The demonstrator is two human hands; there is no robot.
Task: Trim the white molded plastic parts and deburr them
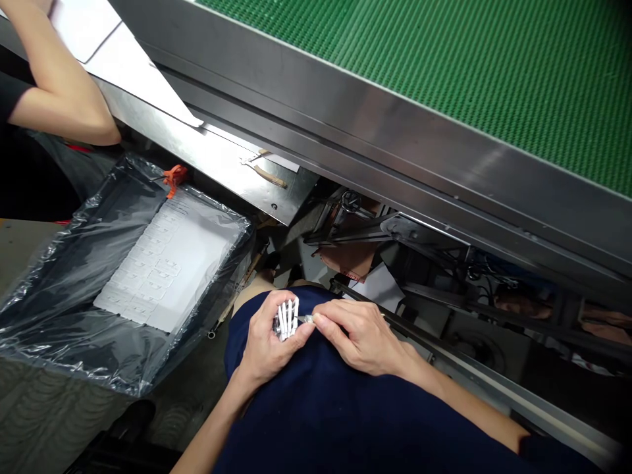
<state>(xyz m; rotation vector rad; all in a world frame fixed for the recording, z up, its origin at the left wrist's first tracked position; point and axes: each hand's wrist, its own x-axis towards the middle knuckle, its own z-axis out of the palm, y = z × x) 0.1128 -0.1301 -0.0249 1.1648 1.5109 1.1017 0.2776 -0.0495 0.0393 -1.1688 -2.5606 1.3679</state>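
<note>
Low in the middle of the head view, my left hand [270, 342] is wrapped round a bundle of white strips [288, 319]. Several strips fan out side by side, with darker gaps between them. My right hand [363, 336] comes in from the right, its thumb and forefinger pinched at a small pale piece [307, 318]. That piece lies against the bundle's right side and is too small to name. Both hands are close together in front of my dark blue clothing [316, 408].
A bin lined with see-through plastic [79, 276] holds white sheets [197, 257] at left. Pliers [266, 175] lie on a metal shelf [222, 158] below the green conveyor belt [444, 66]. Another person's arm [69, 85] rests by white sheets [113, 72]. Machine framing [419, 237] fills the right.
</note>
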